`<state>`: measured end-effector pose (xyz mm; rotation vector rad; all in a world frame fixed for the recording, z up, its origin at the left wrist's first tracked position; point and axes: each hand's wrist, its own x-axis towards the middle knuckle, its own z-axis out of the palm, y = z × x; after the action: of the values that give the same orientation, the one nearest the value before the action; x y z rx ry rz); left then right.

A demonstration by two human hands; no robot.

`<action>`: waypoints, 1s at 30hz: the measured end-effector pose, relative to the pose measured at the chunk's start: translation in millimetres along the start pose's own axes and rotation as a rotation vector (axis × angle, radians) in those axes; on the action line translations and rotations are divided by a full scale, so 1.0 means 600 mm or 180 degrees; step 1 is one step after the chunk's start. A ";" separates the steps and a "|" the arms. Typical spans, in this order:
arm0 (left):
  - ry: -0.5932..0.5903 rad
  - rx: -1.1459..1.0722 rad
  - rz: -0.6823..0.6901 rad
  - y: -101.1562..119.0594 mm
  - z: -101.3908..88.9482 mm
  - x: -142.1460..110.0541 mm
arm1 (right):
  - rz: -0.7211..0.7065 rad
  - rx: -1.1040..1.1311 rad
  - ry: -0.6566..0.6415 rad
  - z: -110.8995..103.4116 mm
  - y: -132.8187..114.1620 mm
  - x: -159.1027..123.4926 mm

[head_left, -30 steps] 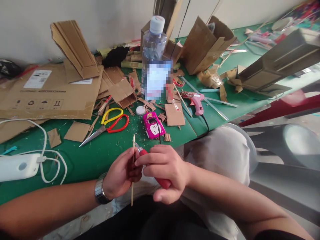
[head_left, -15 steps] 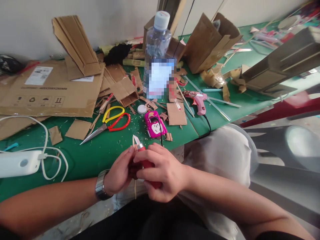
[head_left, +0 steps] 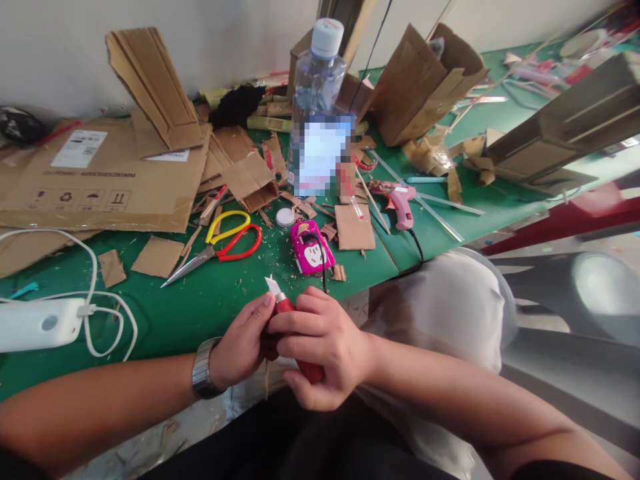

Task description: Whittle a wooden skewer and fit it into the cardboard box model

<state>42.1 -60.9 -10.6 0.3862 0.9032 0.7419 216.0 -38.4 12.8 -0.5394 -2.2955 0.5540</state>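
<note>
My right hand (head_left: 325, 343) is closed around a red-handled craft knife (head_left: 281, 306), whose short blade points up and left. My left hand (head_left: 240, 347), with a metal watch on its wrist, is closed on a thin wooden stick (head_left: 267, 383); only the stick's lower end shows below the fingers. Both hands meet in front of the near edge of the green table (head_left: 165, 313), above my lap. The blade tip sits just above my left thumb.
On the table lie yellow-and-red scissors (head_left: 220, 243), a pink toy car (head_left: 310, 248), a pink glue gun (head_left: 397, 200), a water bottle (head_left: 320, 113), a white power strip (head_left: 35, 325) with its cable, and several cardboard scraps and boxes (head_left: 85, 180). Grey chairs stand at right.
The stick has slid down through my left hand; its top no longer shows above the fingers. The knife blade has moved up past my left thumb. Both hands stay together.
</note>
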 end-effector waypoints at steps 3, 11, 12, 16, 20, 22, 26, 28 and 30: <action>-0.0027 0.0062 -0.0004 -0.003 -0.001 -0.001 | -0.0001 -0.0015 -0.0029 0.002 -0.002 0.000; 0.0073 -0.0042 -0.0343 0.005 0.011 -0.005 | 0.0016 0.0034 0.0039 0.006 -0.003 -0.002; 0.0093 -0.0034 -0.0366 0.007 0.012 -0.005 | 0.0014 0.0033 0.0050 0.006 -0.003 -0.002; 0.0090 -0.0032 -0.0436 0.010 0.015 -0.005 | 0.0001 -0.0030 0.0049 0.007 -0.004 -0.004; 0.0062 -0.0074 -0.0514 0.013 0.013 -0.003 | 0.0127 0.0032 -0.0039 0.007 -0.001 -0.004; 0.0089 -0.0204 -0.0618 0.015 0.010 -0.001 | 0.0187 0.0036 -0.0069 0.005 0.003 -0.003; 0.0093 -0.0558 -0.0915 0.020 0.003 0.005 | 0.0430 0.0302 0.0208 -0.007 0.009 0.001; -0.0005 -0.0690 -0.0918 0.021 0.002 0.007 | 0.0738 0.0631 0.0449 -0.014 0.010 0.004; -0.0101 -0.0714 -0.0780 0.022 0.003 0.008 | 0.1095 0.0883 0.0678 -0.019 0.011 0.005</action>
<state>39.9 -48.4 -4.3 0.0863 0.8102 0.6015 223.5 -28.9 18.4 -0.8179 -1.8951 0.9181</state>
